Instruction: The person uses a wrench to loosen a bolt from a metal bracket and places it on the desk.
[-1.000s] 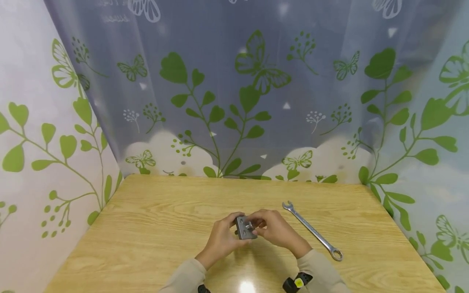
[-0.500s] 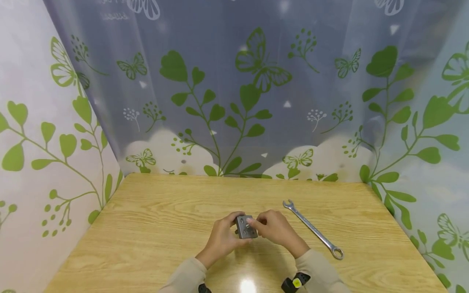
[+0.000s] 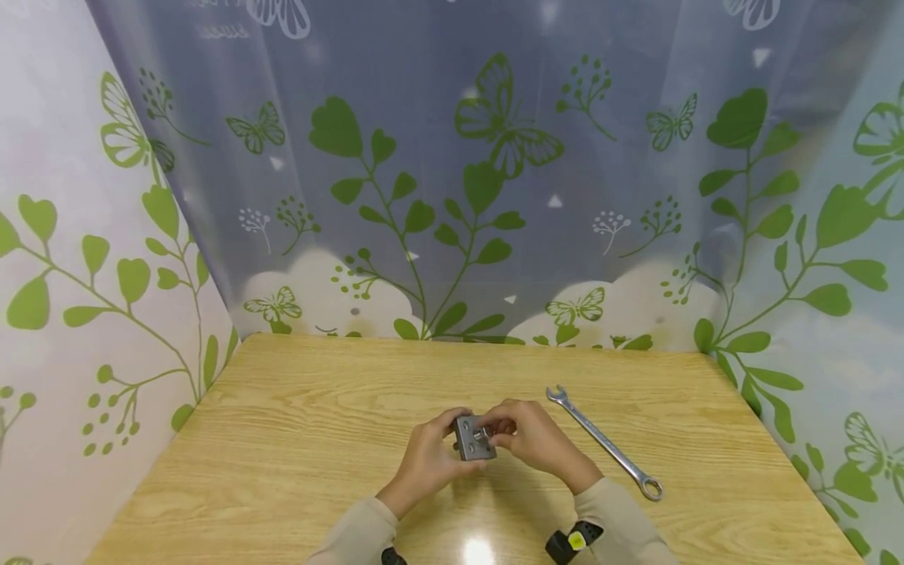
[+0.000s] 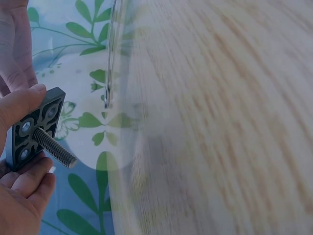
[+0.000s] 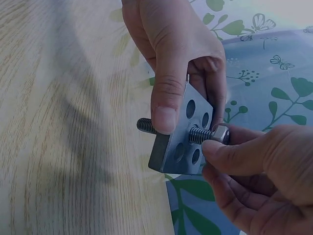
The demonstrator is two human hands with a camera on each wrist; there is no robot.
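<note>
My left hand [image 3: 426, 457] grips a square grey metal plate [image 5: 188, 166] by its opposite edges, thumb on one side and fingers on the other. Several round holes surround a hex bolt [image 5: 221, 133] that passes through the plate's centre. At the bolt's head, my right hand [image 5: 254, 169] pinches with thumb and fingers. Bare thread shows between the head and the plate. On the far side, in the left wrist view, a long threaded shank [image 4: 56, 149] sticks out of the plate's ribbed back. Both hands hold this work above the table.
A combination wrench [image 3: 603, 441] lies diagonally on the wooden table [image 3: 318, 408], to the right of my hands. Printed curtains [image 3: 395, 235] with leaves and butterflies enclose the back and sides of the table.
My right hand's fingers swing over the bolt toward the plate half a second ago, then back to pinching its head from the right. My left hand keeps the plate almost still.
</note>
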